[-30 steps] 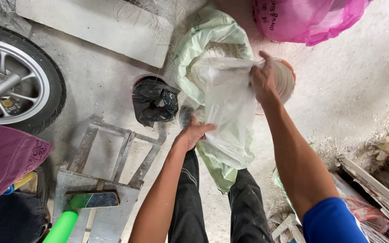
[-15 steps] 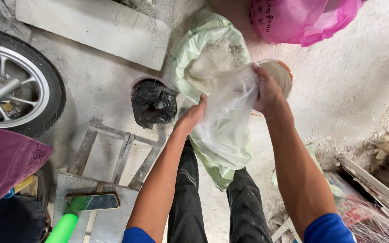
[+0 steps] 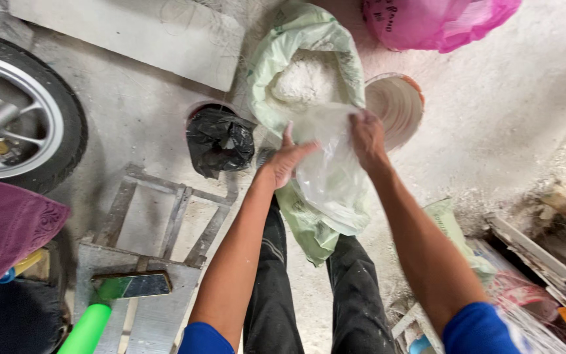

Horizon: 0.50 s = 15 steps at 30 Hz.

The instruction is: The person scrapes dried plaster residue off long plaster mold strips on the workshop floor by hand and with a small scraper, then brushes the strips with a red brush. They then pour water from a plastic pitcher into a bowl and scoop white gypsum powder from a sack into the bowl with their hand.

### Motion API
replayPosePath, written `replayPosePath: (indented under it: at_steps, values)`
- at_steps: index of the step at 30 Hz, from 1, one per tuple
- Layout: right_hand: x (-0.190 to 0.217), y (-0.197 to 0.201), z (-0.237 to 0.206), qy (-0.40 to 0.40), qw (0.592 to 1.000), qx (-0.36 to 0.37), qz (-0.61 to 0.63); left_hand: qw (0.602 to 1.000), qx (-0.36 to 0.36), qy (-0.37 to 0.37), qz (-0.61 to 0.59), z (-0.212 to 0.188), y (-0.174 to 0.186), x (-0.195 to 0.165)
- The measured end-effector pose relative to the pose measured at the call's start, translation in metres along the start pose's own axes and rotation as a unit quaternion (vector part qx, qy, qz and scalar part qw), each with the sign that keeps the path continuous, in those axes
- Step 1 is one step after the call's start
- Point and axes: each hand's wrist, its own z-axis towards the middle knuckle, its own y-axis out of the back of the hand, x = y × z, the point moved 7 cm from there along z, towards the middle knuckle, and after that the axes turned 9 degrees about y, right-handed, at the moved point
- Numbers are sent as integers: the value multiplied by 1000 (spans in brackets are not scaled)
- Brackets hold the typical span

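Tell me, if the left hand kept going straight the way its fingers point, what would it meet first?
The left hand points up-right along the clear plastic bag it grips, so beyond that, probably the white powder in the open green sack; depth is unclear.

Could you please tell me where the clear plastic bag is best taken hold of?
Grip the clear plastic bag at its upper rim, one side per hand, from above. It hangs limp, so only the rim keeps its mouth open, as the left hand and right hand hold it.

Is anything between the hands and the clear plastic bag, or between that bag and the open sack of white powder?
Nothing visible. The left hand and right hand both grip the clear plastic bag, which hangs directly over the open green sack of white powder.
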Motion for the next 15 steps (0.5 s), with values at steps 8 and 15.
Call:
replayPosePath:
  at_steps: [8, 15]
  values:
    - [38, -67, -71, 228, 954, 189, -55, 962, -259, -71, 43, 13, 27, 3]
    - [8, -42, -12, -44, 996, 78, -4, 978, -15, -168, -120, 23, 19, 18]
